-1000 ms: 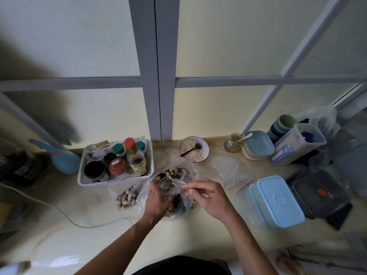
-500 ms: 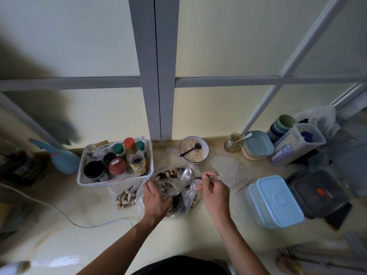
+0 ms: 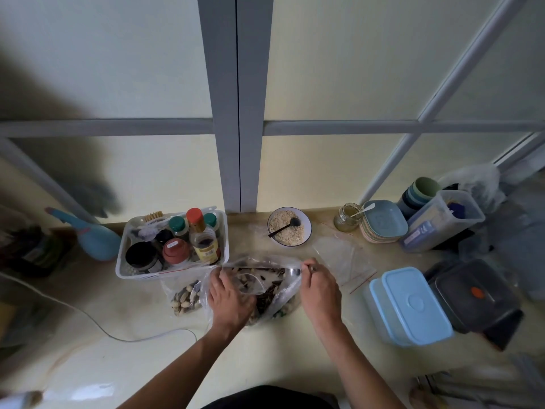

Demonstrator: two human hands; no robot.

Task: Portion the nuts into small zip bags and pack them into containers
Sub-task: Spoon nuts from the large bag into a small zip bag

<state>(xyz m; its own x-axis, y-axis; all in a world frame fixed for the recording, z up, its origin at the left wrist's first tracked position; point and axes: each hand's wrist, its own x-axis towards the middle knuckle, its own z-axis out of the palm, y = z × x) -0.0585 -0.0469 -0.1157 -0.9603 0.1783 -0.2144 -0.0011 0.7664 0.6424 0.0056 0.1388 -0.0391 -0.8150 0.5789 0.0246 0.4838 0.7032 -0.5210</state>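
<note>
At far left a blue spray bottle [image 3: 94, 240] lies on the bench [image 3: 147, 364]. Next comes a white basket [image 3: 172, 271] packed with jars and capped bottles. Just in front of it sits a small bag of peanuts [image 3: 184, 298]. The left hand [image 3: 231, 299] grips a small zip bag [image 3: 250, 280] over the large bag of nuts [image 3: 274, 293] at centre. The right hand [image 3: 320, 286] pinches a spoon [image 3: 296, 272] at the big bag's upper right edge, its bowl inside the opening. Behind stands a bowl [image 3: 289, 230] of pale crumbs with a black spoon in it. Right of the hands lie empty zip bags [image 3: 342, 259], then a glass jar [image 3: 348, 217] with a white spoon, stacked plates [image 3: 383, 224], two lidded blue boxes [image 3: 410, 308], a clear tub [image 3: 442, 224] and a dark box [image 3: 472, 296].
</note>
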